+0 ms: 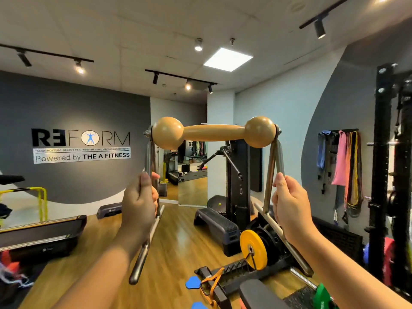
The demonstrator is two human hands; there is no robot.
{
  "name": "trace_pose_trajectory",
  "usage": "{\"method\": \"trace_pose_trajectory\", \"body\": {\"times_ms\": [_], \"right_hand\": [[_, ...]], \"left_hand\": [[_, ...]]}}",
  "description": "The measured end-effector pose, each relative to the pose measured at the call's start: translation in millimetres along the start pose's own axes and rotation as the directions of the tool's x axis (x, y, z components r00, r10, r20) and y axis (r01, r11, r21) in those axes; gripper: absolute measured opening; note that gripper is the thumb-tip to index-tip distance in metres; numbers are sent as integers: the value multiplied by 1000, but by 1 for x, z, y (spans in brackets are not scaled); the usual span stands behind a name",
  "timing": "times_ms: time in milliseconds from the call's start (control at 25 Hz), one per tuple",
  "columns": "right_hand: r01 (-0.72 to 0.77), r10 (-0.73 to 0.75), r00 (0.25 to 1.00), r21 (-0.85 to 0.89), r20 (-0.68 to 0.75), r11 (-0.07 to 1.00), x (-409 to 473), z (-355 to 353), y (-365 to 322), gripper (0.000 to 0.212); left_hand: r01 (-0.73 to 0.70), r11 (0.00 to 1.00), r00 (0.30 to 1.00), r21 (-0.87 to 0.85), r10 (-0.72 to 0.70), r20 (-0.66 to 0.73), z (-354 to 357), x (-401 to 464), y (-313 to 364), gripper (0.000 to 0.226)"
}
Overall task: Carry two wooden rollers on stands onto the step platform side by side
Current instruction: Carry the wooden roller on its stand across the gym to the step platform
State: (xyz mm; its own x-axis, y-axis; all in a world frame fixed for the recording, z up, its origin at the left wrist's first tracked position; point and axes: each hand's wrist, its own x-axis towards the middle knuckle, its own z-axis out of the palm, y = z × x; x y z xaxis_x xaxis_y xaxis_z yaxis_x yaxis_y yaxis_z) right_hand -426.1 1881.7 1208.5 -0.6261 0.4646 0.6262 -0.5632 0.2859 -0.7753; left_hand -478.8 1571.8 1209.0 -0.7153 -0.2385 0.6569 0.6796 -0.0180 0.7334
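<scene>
Head view: both hands, left [139, 204] and right [289, 208], grip a wooden roller's [213, 132] metal stand [273, 172] at twelve o'clock, above the wood floor [174, 246]; step platform [217, 226] at one o'clock.

Our left hand [139, 201] hides part of the stand's left legs [149, 157]; beyond our right hand [289, 210], the step platform [214, 221] runs behind the yellow plate [253, 249], far end unseen.
</scene>
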Motion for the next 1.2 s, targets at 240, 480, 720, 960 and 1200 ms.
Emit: {"method": "trace_pose_trajectory", "body": {"times_ms": [240, 480, 720, 960, 1200], "right_hand": [[-24, 21, 998, 47, 54, 999, 92, 73, 99, 38], [-63, 40, 983, 122, 180, 991, 192, 157, 210, 35], [-75, 19, 957, 185, 289, 980, 300, 261, 298, 39], [-130, 44, 940, 236, 338, 963, 370, 376, 389, 39], [-183, 76, 932, 279, 356, 943, 425, 520, 468, 38]], "left_hand": [[7, 998, 995, 67, 0, -104, 28, 78, -87, 39], [8, 988, 979, 154, 23, -204, 54, 157, -194, 37], [16, 984, 956, 177, 36, -291, 75, 256, -281, 38], [32, 965, 947, 259, 54, -315, 63, 348, -365, 37], [45, 959, 951, 280, 45, -307, 13, 465, -473, 35]]}}
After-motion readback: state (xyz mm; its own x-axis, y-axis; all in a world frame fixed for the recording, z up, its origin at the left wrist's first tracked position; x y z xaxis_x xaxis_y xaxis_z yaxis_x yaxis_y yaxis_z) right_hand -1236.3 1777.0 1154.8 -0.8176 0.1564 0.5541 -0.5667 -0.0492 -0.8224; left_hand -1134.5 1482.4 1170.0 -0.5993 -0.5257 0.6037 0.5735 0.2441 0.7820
